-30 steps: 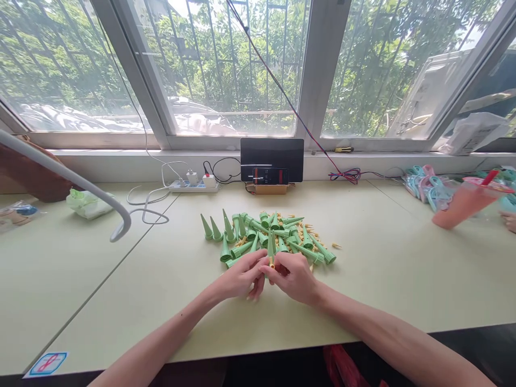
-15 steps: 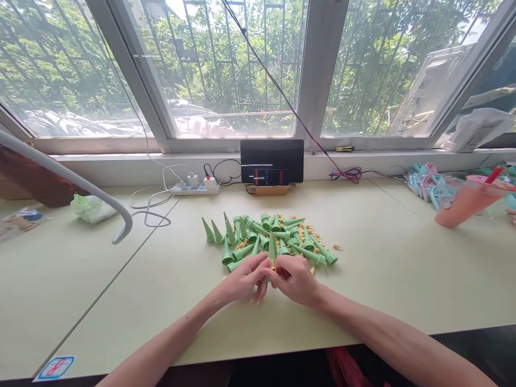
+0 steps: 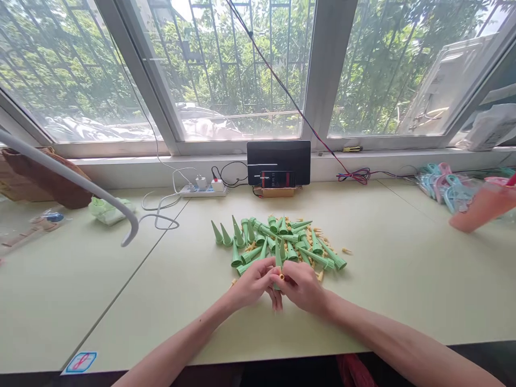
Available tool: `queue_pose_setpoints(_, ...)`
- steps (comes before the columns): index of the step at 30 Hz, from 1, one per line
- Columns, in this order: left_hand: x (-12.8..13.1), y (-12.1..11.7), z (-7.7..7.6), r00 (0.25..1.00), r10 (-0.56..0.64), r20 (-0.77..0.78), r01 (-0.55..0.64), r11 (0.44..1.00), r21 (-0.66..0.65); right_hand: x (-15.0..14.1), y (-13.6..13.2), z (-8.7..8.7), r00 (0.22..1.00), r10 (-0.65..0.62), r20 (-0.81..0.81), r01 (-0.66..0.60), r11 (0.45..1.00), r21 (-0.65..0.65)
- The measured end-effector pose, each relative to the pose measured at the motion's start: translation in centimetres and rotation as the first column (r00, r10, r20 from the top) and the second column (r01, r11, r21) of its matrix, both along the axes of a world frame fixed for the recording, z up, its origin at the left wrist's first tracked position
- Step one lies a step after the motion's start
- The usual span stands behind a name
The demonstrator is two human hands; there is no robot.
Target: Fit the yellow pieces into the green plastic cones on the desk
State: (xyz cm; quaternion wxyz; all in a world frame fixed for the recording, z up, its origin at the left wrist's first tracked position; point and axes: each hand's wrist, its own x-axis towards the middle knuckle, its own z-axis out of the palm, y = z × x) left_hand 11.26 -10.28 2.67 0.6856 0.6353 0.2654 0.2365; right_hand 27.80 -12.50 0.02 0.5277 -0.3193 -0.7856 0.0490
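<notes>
- Evidently, the right hand (image 3: 304,282) pinches a small yellow piece (image 3: 281,277) at its fingertips, the round open end facing the person.
- The left hand (image 3: 253,282) seems closed round the lower part of a green cone (image 3: 278,253); its hidden fingers I can't make out.
- What matters, I'd judge, is how these two meet: the yellow piece sits on the cone's near side, toward the table's (image 3: 382,290) front edge. The cone's long axis runs upward; the piece's seems to cross it. Whether its far end is inside, I can't tell.
- The right hand is the one nearer the piece.
- Just beyond, toward the back edge, lies a pile of loose cones (image 3: 318,259) and yellow bits. Upright cones (image 3: 217,235) stand at its left end; a stray yellow bit (image 3: 347,250) lies off its right.
</notes>
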Motion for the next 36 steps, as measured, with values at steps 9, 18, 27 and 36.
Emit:
queue_pose_setpoints(9,0.13,-0.04,-0.09,1.000,0.001,0.018,-0.001,1.000,-0.017,-0.09,-0.10,-0.41,0.999,-0.039,0.011,0.038,0.998,0.056)
queue_pose_setpoints(18,0.35,0.03,0.14,0.999,-0.006,0.037,0.007,1.000,-0.026,0.13,-0.14,-0.27,1.000,-0.018,0.016,0.017,0.998,0.065)
queue_pose_setpoints(27,0.21,0.03,0.06,0.999,-0.015,0.048,0.018,0.998,-0.058,-0.01,-0.16,0.00,0.999,-0.025,0.027,0.022,0.993,0.113)
queue_pose_setpoints(36,0.10,0.67,-0.43,0.998,0.014,0.055,-0.010,0.998,-0.066,0.11,0.68,-0.13,1.000,0.000,0.020,-0.001,0.997,0.078)
